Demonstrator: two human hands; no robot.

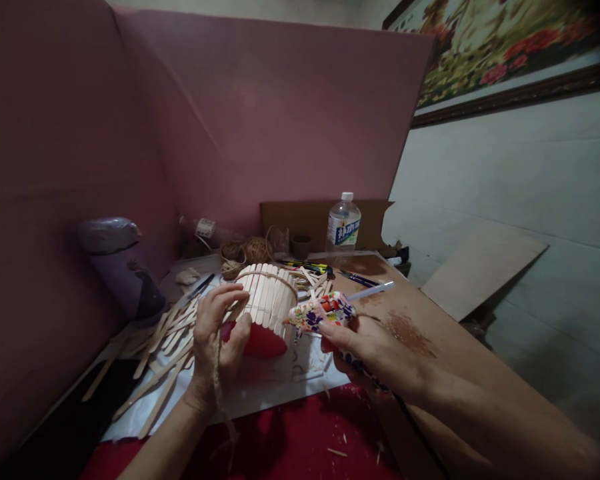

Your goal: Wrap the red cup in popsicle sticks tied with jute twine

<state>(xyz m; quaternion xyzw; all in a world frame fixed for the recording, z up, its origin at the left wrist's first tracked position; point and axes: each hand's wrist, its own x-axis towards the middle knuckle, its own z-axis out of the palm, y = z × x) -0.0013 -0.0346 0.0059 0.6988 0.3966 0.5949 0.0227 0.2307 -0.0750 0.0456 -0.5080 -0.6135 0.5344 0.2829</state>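
"Tub (267, 297) first: where was it?"

"Above the paper (300, 383), tilted, its red end (263, 341) toward the wearer, its long axis running away."

"Which hand was nearer?"

"The left hand (220, 327), fingers and thumb holding the tub's left side. The right hand (360, 343) was wrapped round the glue gun (325, 310), nozzle (287, 321) pointing left at the lower right edge; whether it touched, I couldn't tell."

"Beyond?"

"Sticks (155, 380) left; twine (257, 249) and a bottle (344, 230) behind."
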